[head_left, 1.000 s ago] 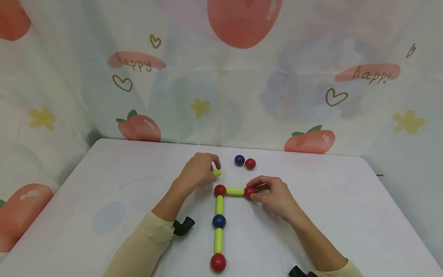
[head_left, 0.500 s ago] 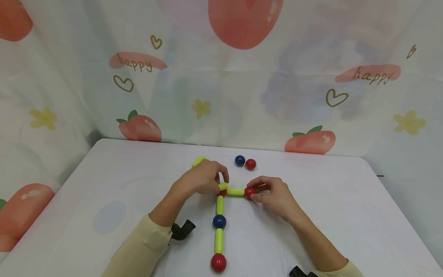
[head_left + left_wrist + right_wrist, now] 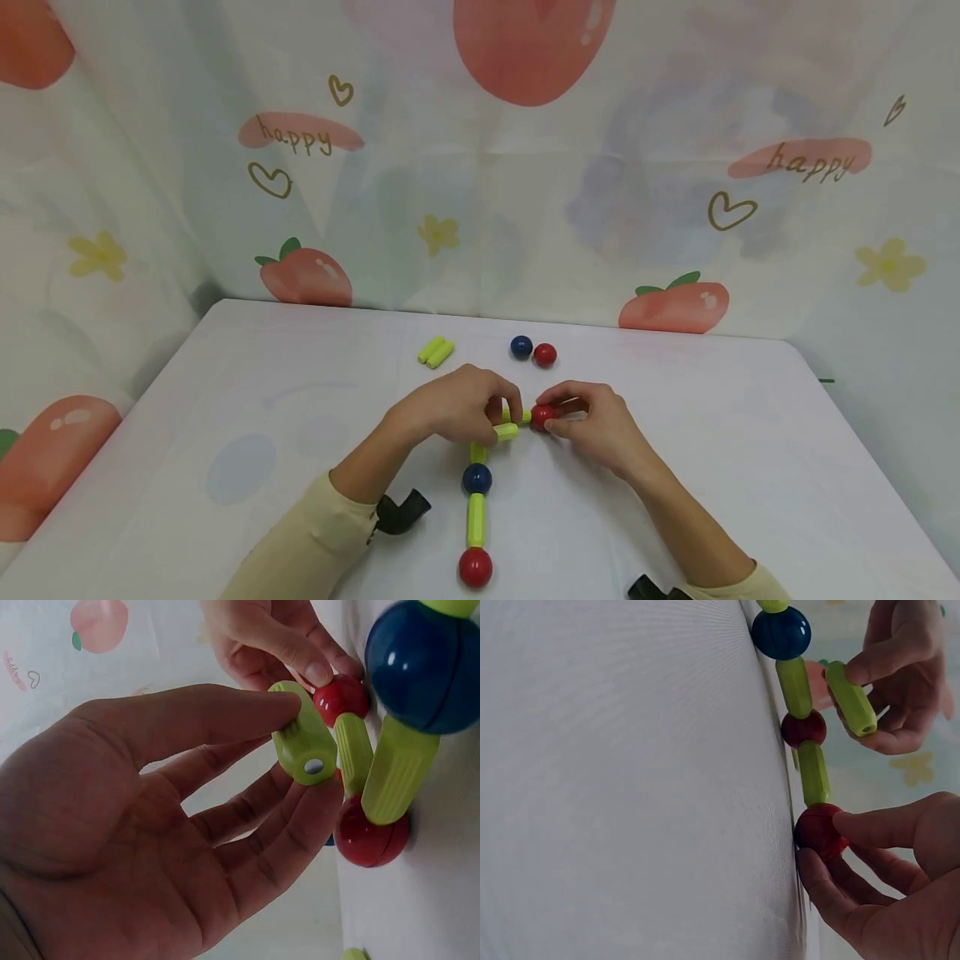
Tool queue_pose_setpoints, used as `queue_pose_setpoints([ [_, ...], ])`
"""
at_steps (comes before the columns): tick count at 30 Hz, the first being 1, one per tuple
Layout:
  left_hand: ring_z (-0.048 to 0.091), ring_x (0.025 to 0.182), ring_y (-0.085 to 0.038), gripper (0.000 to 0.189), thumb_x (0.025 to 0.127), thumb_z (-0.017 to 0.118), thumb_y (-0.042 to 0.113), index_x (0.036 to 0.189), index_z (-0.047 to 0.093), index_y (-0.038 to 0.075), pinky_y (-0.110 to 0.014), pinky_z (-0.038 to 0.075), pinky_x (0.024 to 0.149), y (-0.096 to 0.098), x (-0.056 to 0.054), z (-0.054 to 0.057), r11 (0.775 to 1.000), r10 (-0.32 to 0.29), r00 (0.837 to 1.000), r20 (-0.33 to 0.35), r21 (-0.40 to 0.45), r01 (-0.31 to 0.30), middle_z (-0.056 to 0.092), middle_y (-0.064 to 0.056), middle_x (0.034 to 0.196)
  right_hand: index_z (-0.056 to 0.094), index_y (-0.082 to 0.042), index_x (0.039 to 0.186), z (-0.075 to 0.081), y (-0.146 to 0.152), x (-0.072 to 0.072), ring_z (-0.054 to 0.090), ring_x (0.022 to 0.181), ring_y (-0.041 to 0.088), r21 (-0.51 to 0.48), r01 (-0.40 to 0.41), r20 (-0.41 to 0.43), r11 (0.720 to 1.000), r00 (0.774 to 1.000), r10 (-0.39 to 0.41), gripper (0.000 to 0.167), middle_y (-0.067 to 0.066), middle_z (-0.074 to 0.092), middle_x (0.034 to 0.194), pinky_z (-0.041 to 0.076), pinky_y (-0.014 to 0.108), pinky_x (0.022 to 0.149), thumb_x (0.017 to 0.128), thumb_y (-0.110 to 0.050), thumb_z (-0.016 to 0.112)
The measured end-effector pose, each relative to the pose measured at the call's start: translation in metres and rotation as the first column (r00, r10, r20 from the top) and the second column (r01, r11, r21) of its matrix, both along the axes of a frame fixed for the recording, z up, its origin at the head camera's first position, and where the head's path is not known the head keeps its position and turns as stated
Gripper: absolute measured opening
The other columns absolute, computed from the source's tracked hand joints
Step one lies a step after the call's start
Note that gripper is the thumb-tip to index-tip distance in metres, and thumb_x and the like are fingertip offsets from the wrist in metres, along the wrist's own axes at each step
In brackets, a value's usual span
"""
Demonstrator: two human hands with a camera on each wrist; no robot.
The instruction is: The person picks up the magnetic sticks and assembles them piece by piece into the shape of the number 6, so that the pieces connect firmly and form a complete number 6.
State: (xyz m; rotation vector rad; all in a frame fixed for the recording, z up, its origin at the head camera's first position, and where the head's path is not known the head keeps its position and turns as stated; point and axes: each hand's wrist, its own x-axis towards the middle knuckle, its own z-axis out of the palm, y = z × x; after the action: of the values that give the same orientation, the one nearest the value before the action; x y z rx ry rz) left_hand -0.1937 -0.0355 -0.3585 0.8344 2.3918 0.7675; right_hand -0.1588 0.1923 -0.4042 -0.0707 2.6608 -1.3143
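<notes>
Desk [image 3: 150, 467]: white top, faint printed marks. Pale cloth backdrop [image 3: 517, 208] rises at 12 and wraps round to 10 and 2; peach, flower, heart and "happy" prints. Clock from the chain's blue ball [image 3: 477, 479]: near red ball [image 3: 476, 567] at 6, loose blue ball [image 3: 521, 347] and loose red ball [image 3: 545, 355] at 1, two spare green rods [image 3: 440, 354] at 11. Left hand [image 3: 463, 406]: fingers pinching a green rod [image 3: 507, 432], at 1, clear of the chain. Right hand [image 3: 596, 423]: fingers gripping the chain's end red ball [image 3: 541, 417], between 1 and 2.
</notes>
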Motion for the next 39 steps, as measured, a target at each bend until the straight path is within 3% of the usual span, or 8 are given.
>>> queue_pose_setpoints([
  [8,0.056,0.075,-0.009,0.025,0.086,0.078,0.004,0.101,0.074,0.024,-0.021,0.048,0.062,0.009,0.005,-0.007,0.992,-0.126,0.992,-0.01,-0.014,0.126,0.065,0.003,0.085,0.076,-0.014,0.115,-0.003,0.003,-0.001,0.071,0.099,0.019,0.002,-0.015,-0.037,1.0,0.999,0.015,0.024,0.002,0.077,0.104,0.052,0.033,0.083,0.092,-0.008,0.076],
  [15,0.06,0.074,-0.007,0.025,0.088,0.079,0.006,0.106,0.076,0.024,-0.021,0.05,0.066,0.016,0.01,-0.011,0.98,-0.196,0.98,0.02,-0.018,0.197,0.066,0.007,0.084,0.077,-0.014,0.114,-0.003,0.004,-0.001,0.071,0.098,0.019,-0.015,-0.031,-0.052,0.999,0.998,0.031,0.024,0.002,0.078,0.101,0.05,0.035,0.083,0.091,-0.006,0.075],
  [19,0.059,0.074,-0.005,0.024,0.087,0.079,0.007,0.102,0.077,0.025,-0.021,0.049,0.067,0.019,0.013,-0.014,0.974,-0.225,0.974,0.001,-0.039,0.225,0.065,0.009,0.081,0.076,-0.013,0.114,-0.003,0.004,0.0,0.071,0.099,0.019,-0.021,-0.038,-0.05,0.999,0.998,0.037,0.024,0.002,0.078,0.101,0.05,0.035,0.083,0.091,-0.006,0.075],
  [25,0.056,0.072,-0.002,0.028,0.082,0.078,0.002,0.097,0.078,0.027,-0.021,0.046,0.064,0.022,0.014,-0.017,0.967,-0.246,0.969,-0.033,-0.075,0.243,0.063,0.01,0.077,0.077,-0.013,0.113,-0.003,0.004,0.0,0.071,0.099,0.019,-0.022,-0.04,-0.047,0.999,0.998,0.039,0.023,0.003,0.078,0.1,0.05,0.035,0.083,0.091,-0.005,0.074],
  [39,0.055,0.075,-0.004,0.026,0.084,0.077,0.001,0.1,0.081,0.021,-0.019,0.048,0.065,0.025,0.018,-0.018,0.964,-0.252,0.968,-0.007,-0.092,0.25,0.063,0.009,0.079,0.076,-0.014,0.113,-0.003,0.003,0.0,0.071,0.099,0.019,-0.024,-0.025,-0.033,0.999,0.999,0.024,0.023,0.002,0.078,0.101,0.049,0.035,0.083,0.092,-0.007,0.075],
])
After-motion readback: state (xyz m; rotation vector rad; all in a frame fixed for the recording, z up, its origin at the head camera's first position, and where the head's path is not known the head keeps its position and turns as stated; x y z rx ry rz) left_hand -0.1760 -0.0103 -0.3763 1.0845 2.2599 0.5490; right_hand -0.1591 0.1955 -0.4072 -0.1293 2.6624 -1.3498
